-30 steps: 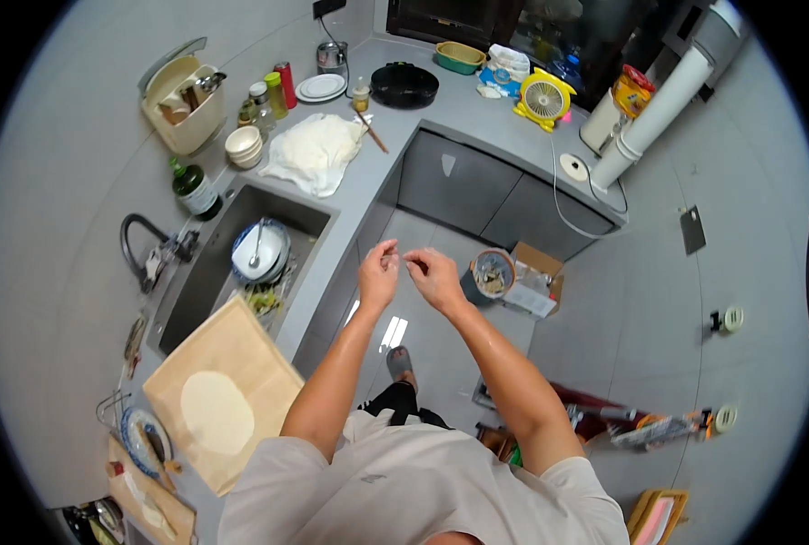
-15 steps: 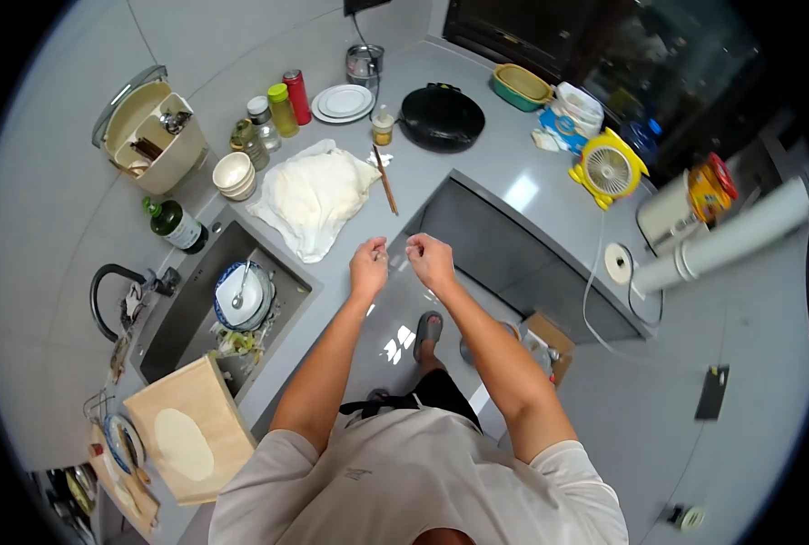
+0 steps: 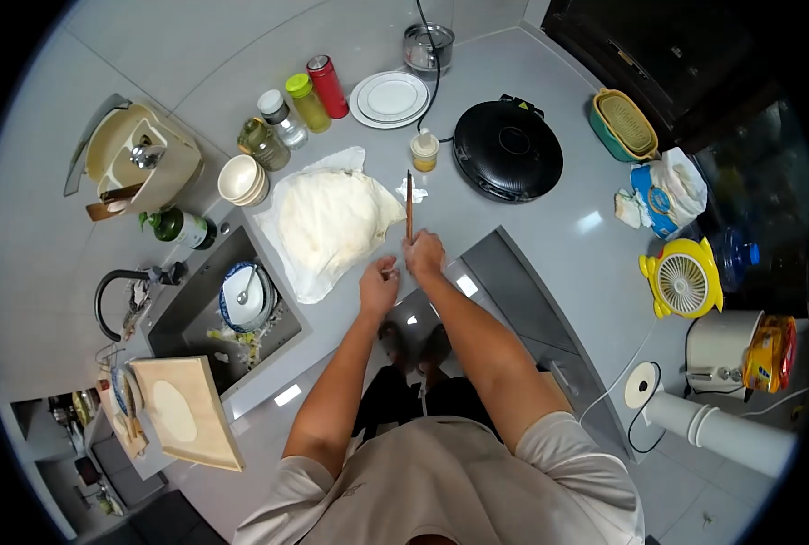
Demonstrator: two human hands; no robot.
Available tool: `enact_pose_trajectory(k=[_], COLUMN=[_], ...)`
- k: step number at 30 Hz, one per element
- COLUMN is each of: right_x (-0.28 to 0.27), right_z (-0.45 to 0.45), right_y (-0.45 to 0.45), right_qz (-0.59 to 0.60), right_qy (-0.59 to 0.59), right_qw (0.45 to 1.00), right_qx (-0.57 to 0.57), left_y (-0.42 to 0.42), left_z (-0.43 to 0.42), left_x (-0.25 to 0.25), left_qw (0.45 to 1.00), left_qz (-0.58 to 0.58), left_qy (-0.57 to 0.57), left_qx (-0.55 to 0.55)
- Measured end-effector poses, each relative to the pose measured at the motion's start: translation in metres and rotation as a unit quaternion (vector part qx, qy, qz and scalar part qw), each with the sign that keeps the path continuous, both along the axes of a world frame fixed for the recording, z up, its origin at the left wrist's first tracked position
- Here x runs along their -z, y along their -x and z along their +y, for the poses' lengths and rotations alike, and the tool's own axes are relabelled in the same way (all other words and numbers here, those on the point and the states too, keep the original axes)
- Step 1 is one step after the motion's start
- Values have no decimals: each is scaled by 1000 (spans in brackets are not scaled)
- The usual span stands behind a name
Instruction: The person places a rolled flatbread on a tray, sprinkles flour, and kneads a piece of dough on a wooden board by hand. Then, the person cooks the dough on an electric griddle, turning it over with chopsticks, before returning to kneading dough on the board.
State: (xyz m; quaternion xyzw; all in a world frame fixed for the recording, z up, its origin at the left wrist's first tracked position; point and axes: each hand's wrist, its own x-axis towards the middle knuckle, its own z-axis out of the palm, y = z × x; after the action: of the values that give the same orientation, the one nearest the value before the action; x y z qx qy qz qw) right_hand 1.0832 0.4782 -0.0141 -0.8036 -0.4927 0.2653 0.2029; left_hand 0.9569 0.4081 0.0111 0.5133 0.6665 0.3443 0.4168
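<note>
My right hand [image 3: 424,254] is at the counter's front edge, its fingers closed around the near end of the brown chopsticks [image 3: 409,204]. Their far end reaches over a crumpled white tissue [image 3: 413,190]. Close by on the left, my left hand [image 3: 380,286] is loosely curled with nothing visible in it. Beyond it lies a white cloth [image 3: 312,283] with a pale, soft-looking mound [image 3: 332,218] on top; whether that is dough or more cloth is unclear. A round black electric griddle [image 3: 508,150], lid down, sits beyond my right hand, beside a small jar [image 3: 424,153].
The sink [image 3: 282,341] at left holds bowls [image 3: 246,295] and vegetable scraps. A wooden board [image 3: 214,436] bears a flat dough sheet [image 3: 174,411]. White plates [image 3: 389,98], bottles [image 3: 309,104] and stacked bowls [image 3: 243,180] line the back. A yellow fan [image 3: 683,282] stands right.
My body and view have moved closer to the counter. My right hand has reached forward and taken hold of the chopsticks' near end. My left hand has come nearer the cloth.
</note>
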Motion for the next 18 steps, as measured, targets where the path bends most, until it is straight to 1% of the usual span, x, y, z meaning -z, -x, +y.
enact_pose_trajectory(k=[3,6,8,9,11,12,14,15,17,18], right_x=[10,15,6,-5,-23,-32,-46,-55,-72,-81], right_z=[10,12,3,-2,-9,-11,-16,-15,-15,-15], right_y=[2,-8,-16,-20,-31,-37,-49,-52,-56,-57], right_qz=[-19,10,55,78,131,156,159,159,303,373], right_qy=[-7,-23,-40,-50,-70,-82,-80,-81,-46,-28], right_qw=[1000,999,998,996,988,983,978,975,948,926], right_qx=[8,-27,-13,-4,-34,-51,-107,-135,-83,-56], left_y=[-4,-7,-9,-11,-19,-24,-32,-34,-37,-38], left_z=[10,25,39,49,69,77,87,92,97,98], left_x=[2,4,14,22,34,23,-13,-21,-37,-41], left_qw=[1000,999,997,998,999,992,948,937,912,910], left_qz=[2,38,70,43,-10,-111,-309,-342,-406,-409], left_qy=[6,8,-8,8,40,53,80,75,67,68], left_qx=[3,27,45,37,20,15,7,7,9,10])
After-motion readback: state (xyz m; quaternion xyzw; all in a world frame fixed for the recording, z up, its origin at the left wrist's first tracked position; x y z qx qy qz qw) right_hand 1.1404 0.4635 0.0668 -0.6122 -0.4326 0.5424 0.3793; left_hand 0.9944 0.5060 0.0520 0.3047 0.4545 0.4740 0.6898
